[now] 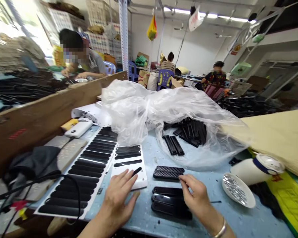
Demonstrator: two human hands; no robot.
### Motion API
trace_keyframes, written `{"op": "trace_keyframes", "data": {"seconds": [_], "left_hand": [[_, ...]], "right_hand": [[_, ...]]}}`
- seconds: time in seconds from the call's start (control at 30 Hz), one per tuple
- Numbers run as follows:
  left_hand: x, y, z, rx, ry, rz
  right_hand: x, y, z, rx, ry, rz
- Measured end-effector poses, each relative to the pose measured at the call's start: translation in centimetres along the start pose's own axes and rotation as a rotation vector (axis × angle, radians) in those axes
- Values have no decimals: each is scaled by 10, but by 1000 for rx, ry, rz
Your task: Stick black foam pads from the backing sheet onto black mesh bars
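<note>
My left hand [120, 195] lies with fingers stretched out and thumb apart over the lower part of a small white backing sheet [136, 182]. Beside its fingertips is a slanted black adhesive strip [137, 171]; whether they touch it I cannot tell. Other black strips [128, 151] sit higher on that sheet. My right hand [195, 195] has thumb and forefinger pinched together at the right end of the textured black pieces [168, 173]; anything between them is hidden. Glossy black pieces [167, 201] lie below, partly under this hand. A thin dark rod [216, 201] sticks out to its right.
A long sheet of black strips [89, 165] lies on the left. Behind, a clear plastic bag [149, 102] holds black parts [191, 130]. On the right stand a dish of small metal pieces [234, 190] and a white flask [248, 170]. A wooden board [39, 112] borders the left; several people sit beyond.
</note>
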State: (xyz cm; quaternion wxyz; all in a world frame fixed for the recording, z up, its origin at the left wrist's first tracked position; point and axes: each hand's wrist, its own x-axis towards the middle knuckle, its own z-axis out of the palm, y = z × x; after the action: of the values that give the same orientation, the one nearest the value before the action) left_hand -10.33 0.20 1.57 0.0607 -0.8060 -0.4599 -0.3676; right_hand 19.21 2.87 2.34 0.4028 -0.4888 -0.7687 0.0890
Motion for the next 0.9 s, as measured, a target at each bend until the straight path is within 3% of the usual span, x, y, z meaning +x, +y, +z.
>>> {"op": "trace_keyframes", "data": {"seconds": [0.1, 0.17, 0.27, 0.4, 0.5, 0.63, 0.77, 0.9], "left_hand": [[-29, -17, -21, 138, -155, -54], [-46, -16, -35, 99, -213, -105], [-61, -6, -52, -1, -141, -162], [-60, -9, -61, 35, 69, -286], [-58, -24, -52, 96, 116, -353], [-52, -40, -34, 5, 48, -413], [-44, -46, -23, -68, -12, -464], [-45, -48, -20, -68, 6, -443]], "right_hand": [[32, -35, 26, 56, -134, -112], [56, -58, 48, -2, -313, -165], [86, -83, 86, -139, -575, -197], [99, -99, 132, -198, -723, -218], [90, -105, 148, -238, -773, -209], [83, -104, 150, -224, -762, -177], [98, -92, 153, -168, -724, -57], [111, -85, 162, -118, -746, 39]]}}
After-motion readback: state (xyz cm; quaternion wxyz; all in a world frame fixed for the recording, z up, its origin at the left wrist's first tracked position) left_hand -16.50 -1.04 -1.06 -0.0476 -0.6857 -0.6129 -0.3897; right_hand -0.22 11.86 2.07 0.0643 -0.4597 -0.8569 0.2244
